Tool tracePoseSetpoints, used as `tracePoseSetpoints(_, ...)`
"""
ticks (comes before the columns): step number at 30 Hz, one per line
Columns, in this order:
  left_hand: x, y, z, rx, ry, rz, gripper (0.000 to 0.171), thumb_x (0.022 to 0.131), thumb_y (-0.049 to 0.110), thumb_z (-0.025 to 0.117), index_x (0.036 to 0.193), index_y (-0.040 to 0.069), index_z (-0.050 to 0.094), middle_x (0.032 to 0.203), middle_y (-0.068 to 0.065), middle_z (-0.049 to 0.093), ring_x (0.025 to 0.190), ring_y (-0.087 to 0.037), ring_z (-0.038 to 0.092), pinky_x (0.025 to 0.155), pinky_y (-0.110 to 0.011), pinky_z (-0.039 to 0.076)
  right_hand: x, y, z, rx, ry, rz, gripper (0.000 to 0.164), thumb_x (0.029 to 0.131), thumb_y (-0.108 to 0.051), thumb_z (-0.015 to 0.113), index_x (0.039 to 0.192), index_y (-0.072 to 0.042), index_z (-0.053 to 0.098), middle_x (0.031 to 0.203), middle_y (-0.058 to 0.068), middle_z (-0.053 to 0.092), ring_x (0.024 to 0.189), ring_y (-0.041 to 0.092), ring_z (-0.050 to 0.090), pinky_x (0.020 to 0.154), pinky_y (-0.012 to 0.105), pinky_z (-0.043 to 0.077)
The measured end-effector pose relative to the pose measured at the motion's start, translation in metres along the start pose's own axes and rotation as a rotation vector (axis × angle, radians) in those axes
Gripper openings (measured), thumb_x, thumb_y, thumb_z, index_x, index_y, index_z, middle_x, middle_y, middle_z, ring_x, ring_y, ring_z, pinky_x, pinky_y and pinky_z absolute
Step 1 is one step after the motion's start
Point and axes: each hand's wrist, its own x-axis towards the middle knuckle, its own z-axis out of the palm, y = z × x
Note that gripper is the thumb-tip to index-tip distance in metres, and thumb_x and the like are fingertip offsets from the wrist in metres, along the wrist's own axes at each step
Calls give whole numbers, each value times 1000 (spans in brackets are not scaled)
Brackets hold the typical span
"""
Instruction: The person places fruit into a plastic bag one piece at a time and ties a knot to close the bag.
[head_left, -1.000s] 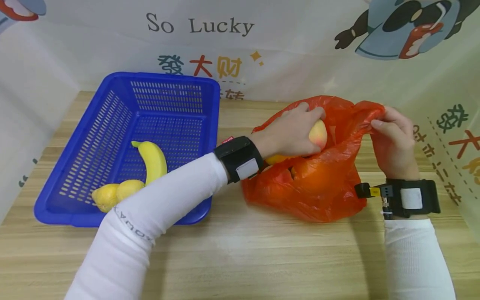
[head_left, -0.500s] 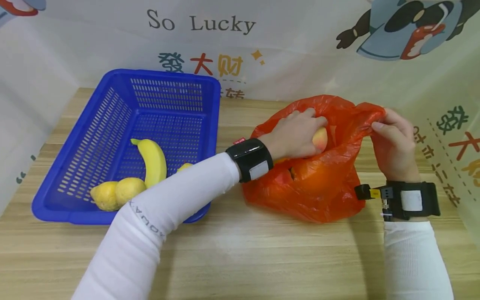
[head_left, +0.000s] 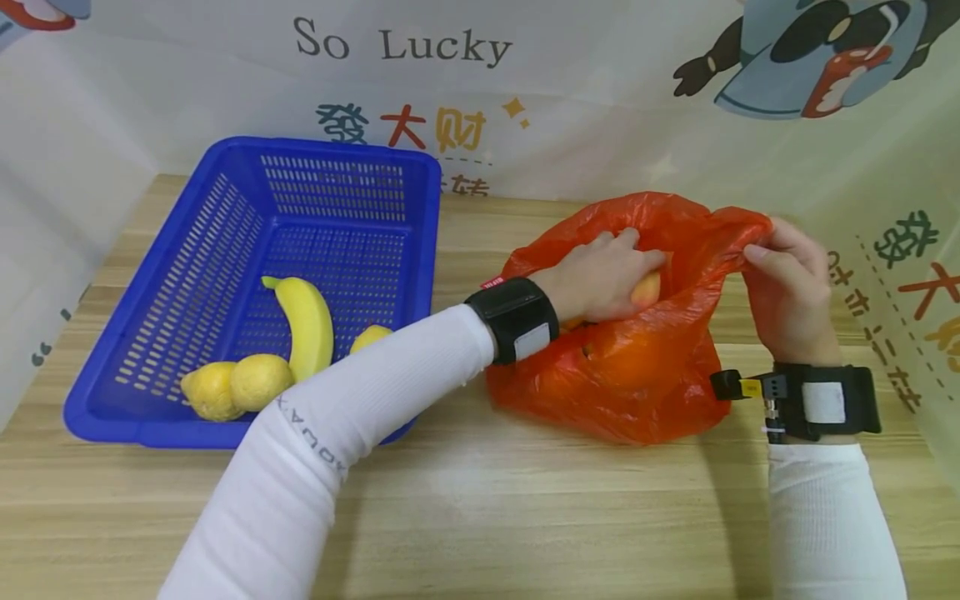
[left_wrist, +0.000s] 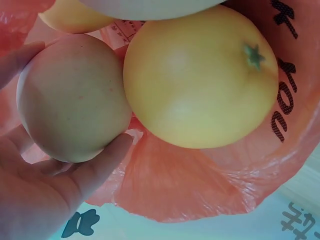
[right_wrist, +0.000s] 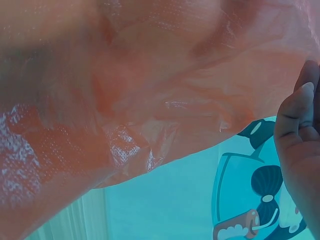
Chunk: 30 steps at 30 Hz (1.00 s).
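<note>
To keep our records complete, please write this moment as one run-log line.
left hand: grips peach-like fruit in red plastic bag; right hand: pinches bag edge; blue basket: banana, two lemons, partly hidden yellow fruit

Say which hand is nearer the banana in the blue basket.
Left. The left hand is to the right of the banana, in the mouth of the red bag, holding a round fruit; the right hand is farther right, gripping the bag's edge.
</note>
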Motion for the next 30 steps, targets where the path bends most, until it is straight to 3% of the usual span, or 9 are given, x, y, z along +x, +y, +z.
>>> tracePoseSetpoints(7, 2, -3, 3, 2, -50, 54, 57, 98, 35, 55, 151, 22, 37, 145, -10, 43, 122, -25, 49, 108, -35, 45, -1, 2, 1, 21, 14, -11, 29, 91, 0, 41, 97, 10, 68, 88, 8, 69, 81, 20, 58, 83, 28, 50)
tracePoseSetpoints(18, 4, -11, 2, 43, -112, 189, 37, 100, 34, 54, 136, 25, 51, 128, -2, 51, 112, -17, 48, 102, -25, 42, -3, 5, -1, 138, 73, 2, 30, 90, 1, 41, 97, 12, 67, 89, 11, 69, 83, 23, 58, 83, 30, 51)
tracePoseSetpoints(25, 5, -12, 4, 32, -170, 177, 43, 101, 35, 53, 142, 25, 45, 136, -5, 46, 118, -19, 48, 110, -30, 40, -4, 3, -3, 118, 83, 1, 29, 90, 0, 41, 96, 12, 67, 89, 11, 69, 82, 23, 58, 83, 30, 51)
tracePoseSetpoints(30, 5, -12, 8, 6, -228, 150, 48, 101, 36, 52, 147, 28, 38, 151, -6, 37, 132, -22, 41, 118, -37, 33, -4, 4, -1, 149, 71, 3, 30, 90, 1, 40, 97, 12, 67, 89, 12, 69, 82, 23, 58, 83, 30, 51)
